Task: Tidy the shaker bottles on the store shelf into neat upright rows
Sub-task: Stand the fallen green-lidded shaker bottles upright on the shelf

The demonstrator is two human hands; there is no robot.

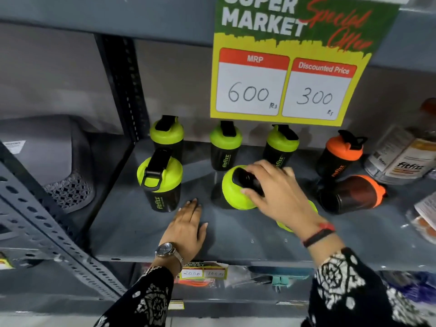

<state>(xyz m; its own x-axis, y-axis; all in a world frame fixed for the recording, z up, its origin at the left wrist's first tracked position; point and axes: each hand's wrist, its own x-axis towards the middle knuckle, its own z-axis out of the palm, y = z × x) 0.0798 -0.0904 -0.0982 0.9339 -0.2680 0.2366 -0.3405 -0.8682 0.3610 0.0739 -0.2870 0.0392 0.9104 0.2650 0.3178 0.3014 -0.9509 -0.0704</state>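
On the grey shelf [132,230] several black shaker bottles with green lids stand upright: one at the front left [160,179], three along the back [167,134] [225,143] [280,143]. A green-lidded bottle [232,188] lies tilted on its side in the middle, and my right hand [278,192] grips its lid end. Under my right wrist another green lid [284,225] peeks out. My left hand [188,226] rests flat on the shelf, fingers apart, holding nothing. At the right an orange-lidded bottle [339,153] stands upright and another [354,197] lies on its side.
A price sign [283,83] hangs from the shelf above, over the back row. A clear tub of product [401,156] lies at the far right. A grey perforated upright [37,220] and a grey bin [47,156] sit to the left. A lower shelf holds small packets [203,274].
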